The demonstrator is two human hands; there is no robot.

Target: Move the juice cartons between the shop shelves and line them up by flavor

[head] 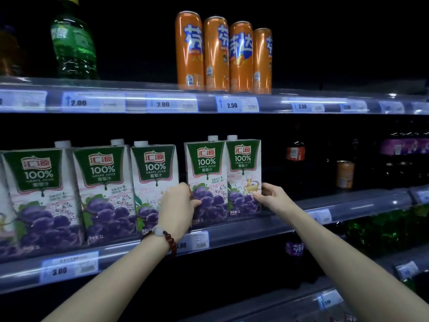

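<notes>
1. Five grape juice cartons (153, 187) stand upright along the middle shelf (255, 228), from frame left to centre.
2. The left hand (178, 210) grips the left edge of the fourth carton (206, 180).
3. The right hand (270, 196) grips the right edge of the fifth carton (243, 175); these two cartons touch.
4. Orange cans (222, 54) stand on the shelf above.
</notes>
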